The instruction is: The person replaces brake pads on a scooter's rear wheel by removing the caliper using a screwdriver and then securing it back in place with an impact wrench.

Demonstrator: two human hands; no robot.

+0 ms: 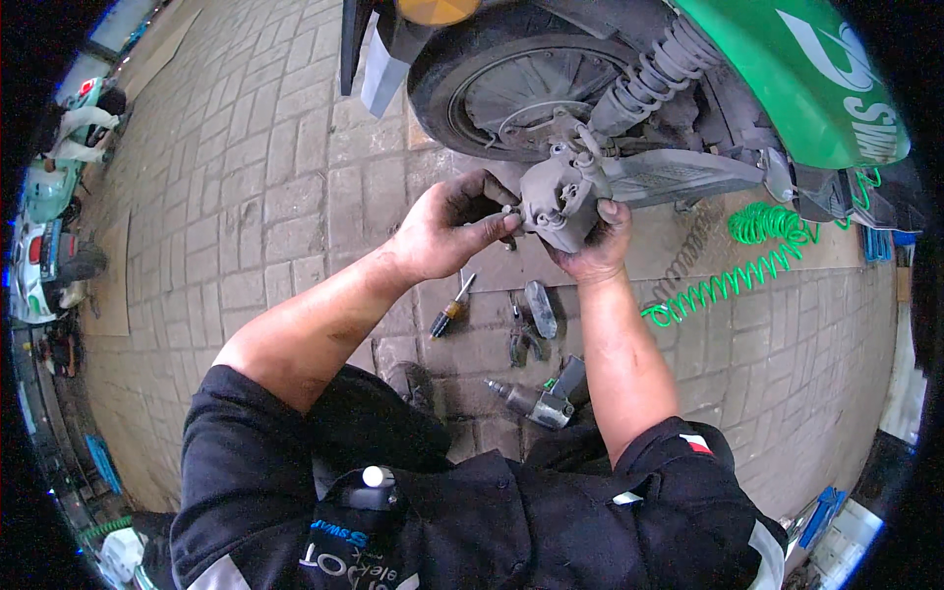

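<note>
A dusty grey brake caliper is in front of me, close to the scooter's rear wheel. My right hand is wrapped around its lower right side, with the thumb up along the edge. At the caliper's left side, the thumb and fingers of my left hand pinch a small bolt-like piece. Whether that piece is still joined to the caliper I cannot tell. Both hands have dark, dirty fingertips.
Below my hands lie a screwdriver, pliers, a clear-grey oblong item and an impact wrench. A coiled green air hose stretches along the right. The scooter's green body panel overhangs the upper right. Other scooters stand far left.
</note>
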